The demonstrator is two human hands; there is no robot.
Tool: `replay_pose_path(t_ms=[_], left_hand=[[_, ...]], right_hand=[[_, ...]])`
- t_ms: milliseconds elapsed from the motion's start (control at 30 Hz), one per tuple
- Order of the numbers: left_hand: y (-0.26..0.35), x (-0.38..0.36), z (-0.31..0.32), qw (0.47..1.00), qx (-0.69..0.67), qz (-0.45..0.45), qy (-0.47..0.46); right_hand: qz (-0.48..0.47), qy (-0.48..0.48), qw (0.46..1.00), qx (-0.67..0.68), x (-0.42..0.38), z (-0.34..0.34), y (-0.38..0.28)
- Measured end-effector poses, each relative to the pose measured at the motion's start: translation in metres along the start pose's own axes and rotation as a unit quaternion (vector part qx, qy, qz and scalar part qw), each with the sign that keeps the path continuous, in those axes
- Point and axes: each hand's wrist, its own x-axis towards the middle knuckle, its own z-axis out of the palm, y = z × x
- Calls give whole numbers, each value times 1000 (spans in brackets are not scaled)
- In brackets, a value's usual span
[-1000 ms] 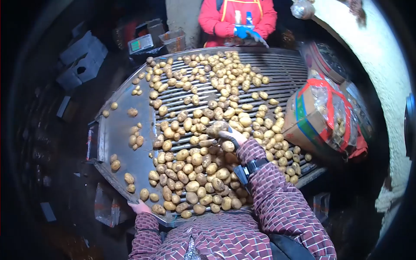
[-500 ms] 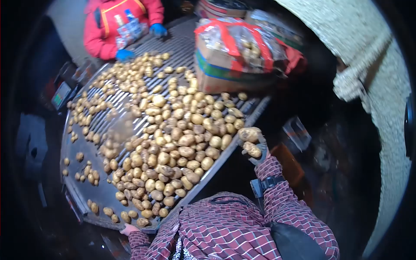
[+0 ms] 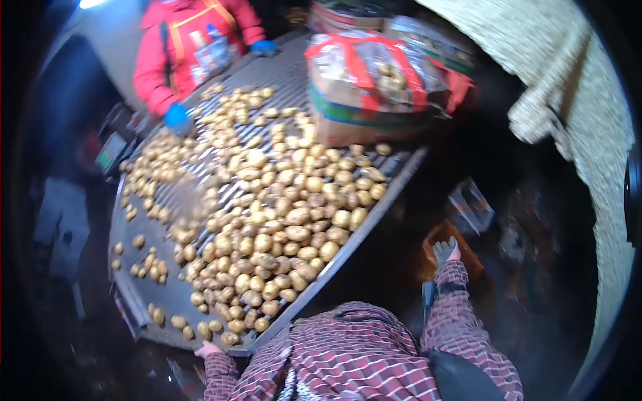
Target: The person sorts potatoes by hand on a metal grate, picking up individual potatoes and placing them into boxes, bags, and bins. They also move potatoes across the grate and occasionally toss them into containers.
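Observation:
Many potatoes (image 3: pixel 267 227) lie spread over a slatted metal sorting table (image 3: pixel 147 294). My left hand (image 3: pixel 209 349) rests at the table's near edge, close to a few potatoes; its fingers are too small to read clearly. My right hand (image 3: pixel 446 251), in a grey glove, is over an orange container (image 3: pixel 468 257) to the right of the table. Its fingers are spread, and no potato shows in it.
Across the table stands a person in a red jacket (image 3: pixel 150 67) with blue gloves, one glove at the potatoes. A bag of potatoes (image 3: pixel 368 100) sits on the table's far right. A clear plastic box (image 3: pixel 471 204) lies beyond the orange container.
My right hand has moved right and down from the table edge to the orange container, and the two potatoes it held are gone from it. The co-worker's near glove has shifted.

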Motion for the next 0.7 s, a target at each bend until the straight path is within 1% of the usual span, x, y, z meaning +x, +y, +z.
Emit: replay_pose_path(t_ms=[33,67,100,133,167,200,233,267,300,333,367,400,433,467,500,533,567,600,633,667,700], left_hand=[[-3,2,-3,1000,-2,4,0],[-3,-1,-3,1000,-7,3,-3],[-9,5,0,1000,-2,7,-1],[-16,11,3,1000,3,11,2],[-11,6,3,1000,-1,1,3],[-3,-4,-2,1000,12,9,-7],[-18,9,2,1000,6,12,-3],[-33,25,8,1000,3,17,-1],[-31,23,6,1000,12,8,1],[-20,9,1,1000,22,0,1],[-3,-10,-3,999,31,-8,1],[14,-31,-10,990,118,74,23],[34,-53,-18,965,204,156,44],[51,-73,-18,927,288,232,65],[66,-87,-12,893,315,320,-17],[80,-100,0,858,312,399,-86],[94,-113,12,815,300,470,-160],[107,-125,27,773,261,536,-217],[119,-138,41,744,326,540,-222],[128,-146,52,710,391,539,-228],[134,-144,61,685,392,562,-246]], right_hand=[[-21,-92,991,-90,-7,28,12],[-71,-132,967,-207,-58,85,20],[-127,-173,924,-316,-115,147,38],[-205,-274,866,-365,-129,180,63],[-297,-342,745,-491,-133,204,89],[-324,-385,677,-537,-173,234,111],[-317,-471,610,-552,-196,257,131],[-422,-500,469,-593,-189,265,171],[-386,-558,391,-622,-213,283,188],[-444,-481,239,-717,-238,286,211],[-414,-463,178,-764,-274,293,211],[-414,-448,137,-780,-289,294,216],[-435,-457,130,-765,-290,293,222],[-456,-465,120,-749,-289,291,226],[-453,-500,140,-725,-280,291,235],[-436,-526,163,-712,-282,297,238],[-433,-524,142,-720,-288,302,240],[-432,-522,122,-725,-292,305,244],[-444,-532,117,-712,-290,307,248],[-433,-533,124,-716,-290,310,252],[-438,-535,130,-711,-291,315,259]])
